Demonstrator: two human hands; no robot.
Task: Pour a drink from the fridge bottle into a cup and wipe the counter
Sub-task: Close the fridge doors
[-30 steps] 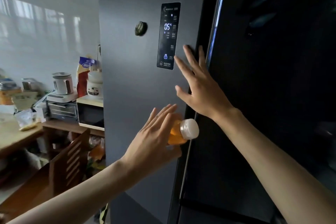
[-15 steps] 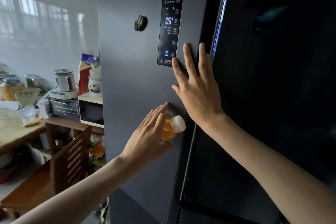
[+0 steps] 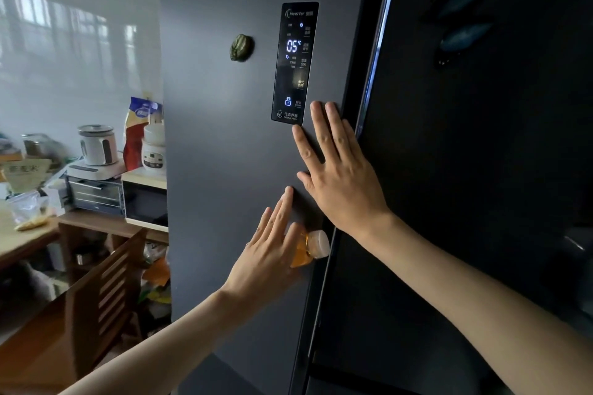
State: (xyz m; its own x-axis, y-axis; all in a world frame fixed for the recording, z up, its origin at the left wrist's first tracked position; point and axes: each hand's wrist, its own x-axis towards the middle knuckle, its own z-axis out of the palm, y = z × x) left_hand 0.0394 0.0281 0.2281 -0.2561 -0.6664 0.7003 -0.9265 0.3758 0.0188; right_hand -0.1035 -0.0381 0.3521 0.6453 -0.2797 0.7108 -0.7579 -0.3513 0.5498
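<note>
A dark grey fridge door [image 3: 224, 138] fills the middle of the view, with a lit control panel [image 3: 294, 62] reading 05. My right hand [image 3: 340, 176] lies flat on the door just under the panel, fingers spread. My left hand [image 3: 272, 253] holds a small bottle [image 3: 309, 248] of orange drink with a white cap against its palm, its fingers stretched out toward the door. Most of the bottle is hidden behind the hand. The second fridge door [image 3: 481, 170] on the right is black and closed.
A green magnet [image 3: 241, 47] sticks to the door. To the left stand a microwave [image 3: 146, 202], a toaster oven [image 3: 94, 194], a white kettle [image 3: 98, 144] and a small cooker on a wooden shelf. A wooden chair [image 3: 102, 292] and a table edge [image 3: 22, 244] are lower left.
My right hand went from hovering to pressing flat on the door. My left hand with the bottle moved closer to the door, and the door gap at the right has closed up.
</note>
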